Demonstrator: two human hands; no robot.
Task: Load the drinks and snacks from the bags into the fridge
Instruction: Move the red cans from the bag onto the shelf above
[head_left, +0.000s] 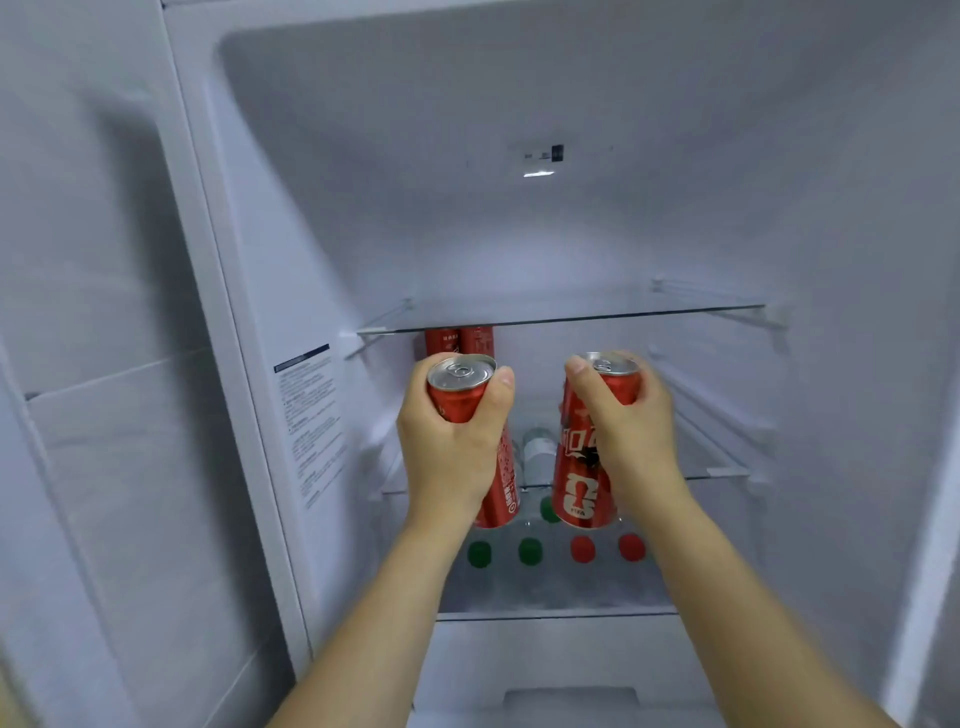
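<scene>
Fingers of the left hand (452, 441) are curled round the upper half of a tall red can (470, 415), thumb on the right side near the rim; fingers of the right hand (623, 431) wrap the top of a second red can (579, 467) from the right, thumb tip at the rim on its left. Each can is held with its long axis close to upright, lid up, the top tipped slightly toward the onlooker, so the pull-tabs show. Both are carried in front of the open fridge (322, 208), at the mouth of the space between the upper glass shelf (561, 317) and the middle shelf (722, 473), not yet resting on anything. Key relation: the two stored cans (460, 340) already stand at the back left of that middle shelf, directly behind and just above the left hand's lid, so the left can is the nearer one to that row; the right can sits well to the right of them, with open shelf behind it. Judgement: the next move calls for pushing both forward, and clearance under the upper shelf looks tight for an upright can. A clear bottle (537, 457) lies or stands on the middle shelf between the two hands; cannot tell which. Below, bottles with green caps (530, 551) and red caps (582, 548) fill the lower shelf.
</scene>
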